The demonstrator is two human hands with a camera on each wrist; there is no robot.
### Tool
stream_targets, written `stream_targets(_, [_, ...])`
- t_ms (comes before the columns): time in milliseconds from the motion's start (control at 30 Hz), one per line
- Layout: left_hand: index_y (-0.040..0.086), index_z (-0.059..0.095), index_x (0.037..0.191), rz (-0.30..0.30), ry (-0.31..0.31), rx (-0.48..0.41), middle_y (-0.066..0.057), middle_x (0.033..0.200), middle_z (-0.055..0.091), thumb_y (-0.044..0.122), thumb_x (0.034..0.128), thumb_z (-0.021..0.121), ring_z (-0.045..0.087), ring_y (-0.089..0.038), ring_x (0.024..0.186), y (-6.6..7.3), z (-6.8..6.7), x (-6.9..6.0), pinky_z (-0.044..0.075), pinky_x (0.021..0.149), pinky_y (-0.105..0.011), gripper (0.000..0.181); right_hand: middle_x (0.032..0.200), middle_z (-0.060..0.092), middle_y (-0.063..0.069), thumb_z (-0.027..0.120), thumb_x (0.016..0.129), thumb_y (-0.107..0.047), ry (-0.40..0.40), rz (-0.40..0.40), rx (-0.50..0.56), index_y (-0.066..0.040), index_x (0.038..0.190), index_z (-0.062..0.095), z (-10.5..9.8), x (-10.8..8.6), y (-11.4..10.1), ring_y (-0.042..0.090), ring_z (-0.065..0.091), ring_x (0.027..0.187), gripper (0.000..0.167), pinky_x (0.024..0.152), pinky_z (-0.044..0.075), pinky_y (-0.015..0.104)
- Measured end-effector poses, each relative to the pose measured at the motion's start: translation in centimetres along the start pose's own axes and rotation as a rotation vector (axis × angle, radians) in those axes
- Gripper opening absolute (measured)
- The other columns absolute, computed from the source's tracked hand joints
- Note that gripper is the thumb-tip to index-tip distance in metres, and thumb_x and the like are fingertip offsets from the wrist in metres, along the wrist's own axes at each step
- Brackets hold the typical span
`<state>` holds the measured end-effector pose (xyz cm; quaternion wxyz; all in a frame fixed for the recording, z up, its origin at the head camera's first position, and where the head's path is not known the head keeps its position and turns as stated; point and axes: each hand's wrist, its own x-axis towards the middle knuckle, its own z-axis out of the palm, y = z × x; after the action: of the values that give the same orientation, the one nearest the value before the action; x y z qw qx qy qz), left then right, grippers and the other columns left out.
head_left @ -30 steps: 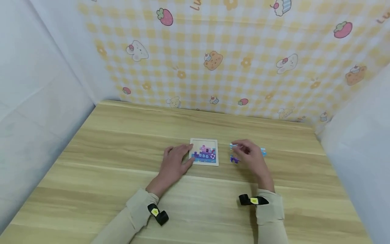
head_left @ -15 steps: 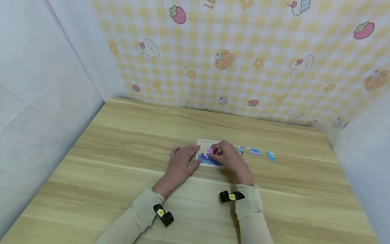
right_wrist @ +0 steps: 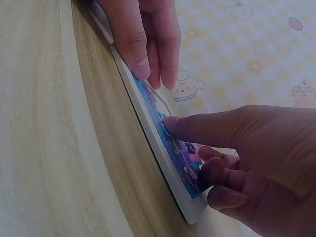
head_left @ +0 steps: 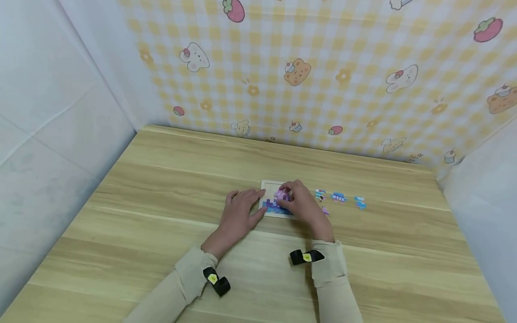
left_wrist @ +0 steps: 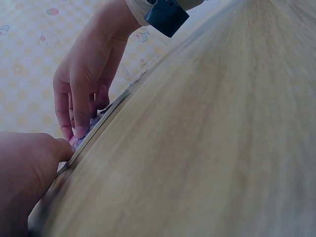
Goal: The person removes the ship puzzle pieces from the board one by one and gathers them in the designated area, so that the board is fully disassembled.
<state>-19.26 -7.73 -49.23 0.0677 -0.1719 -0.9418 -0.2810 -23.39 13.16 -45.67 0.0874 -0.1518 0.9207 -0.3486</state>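
Note:
A small jigsaw puzzle in a pale frame [head_left: 268, 183] lies on the table, with a purple and pink boat picture on blue in its lower part. My left hand [head_left: 240, 210] rests at its left side, with the thumb and fingertips touching the border. Over the right half of the puzzle, my right hand [head_left: 304, 205] pinches a pink puzzle piece [head_left: 279, 194] between thumb and curled fingers. Its thumb touches the picture in the right wrist view. The right hand covers part of the boat and the frame's right side.
Right of the frame lie several loose pieces: a striped one with a figure [head_left: 320, 194], a blue one with windows [head_left: 339, 197], a light blue one [head_left: 360, 202] and a small pink-purple one [head_left: 325, 210]. A yellow checked cloth [head_left: 258, 63] hangs behind the table.
My right hand has moved left from the loose pieces to the puzzle and stays there, shifting only slightly. The left hand keeps its place at the frame. The head view has shifted slightly.

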Motion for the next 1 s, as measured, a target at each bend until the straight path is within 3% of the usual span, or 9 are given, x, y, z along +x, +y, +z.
stream_targets(233, [0.020,0.057,0.141,-0.004,-0.004,0.002,-0.006,0.139,0.060,0.043,0.0975,0.060,0.049,-0.023,0.133,0.1,0.0,0.0,0.023,0.112,-0.052,0.050,0.104,0.057,0.010,0.075,0.090,-0.017,0.033,0.005,0.047,-0.005,0.120,0.063,0.2,0.0,0.5,0.023,0.054,0.087,0.034,0.075,0.049,0.034])
stream_targets(533, [0.020,0.057,0.141,-0.009,-0.008,0.002,-0.006,0.139,0.059,0.043,0.0978,0.060,0.049,-0.023,0.133,0.2,-0.1,0.1,0.022,0.112,-0.051,0.049,0.097,0.060,0.006,0.074,0.091,-0.018,0.052,0.007,0.085,-0.010,0.119,0.064,0.3,-0.1,0.9,0.020,0.054,0.080,0.031,0.069,0.048,0.031])
stream_targets(700, [0.020,0.058,0.140,-0.011,-0.008,0.005,-0.005,0.140,0.059,0.042,0.0977,0.060,0.049,-0.023,0.133,0.2,0.0,0.0,0.023,0.112,-0.051,0.048,0.093,0.066,0.002,0.072,0.092,-0.020,0.079,-0.031,0.139,-0.016,0.116,0.068,0.3,-0.2,0.9,0.019,0.056,0.075,0.025,0.065,0.048,0.029])
stream_targets(833, [0.019,0.058,0.140,-0.011,-0.012,0.000,-0.005,0.140,0.059,0.042,0.0979,0.060,0.049,-0.023,0.133,0.2,0.1,0.1,0.022,0.112,-0.051,0.048,0.091,0.069,-0.001,0.070,0.094,-0.026,0.148,-0.041,0.220,-0.020,0.115,0.072,-0.3,-0.7,1.2,0.019,0.056,0.072,0.022,0.063,0.047,0.029])
stream_targets(1000, [0.020,0.057,0.140,-0.023,-0.020,-0.014,-0.004,0.141,0.058,0.043,0.0978,0.060,0.049,-0.023,0.133,-0.1,0.2,0.1,0.021,0.112,-0.050,0.048,0.089,0.071,0.002,0.072,0.091,-0.036,0.280,0.032,0.296,-0.018,0.110,0.075,-3.0,-3.1,2.9,0.019,0.055,0.069,0.025,0.057,0.044,0.027])
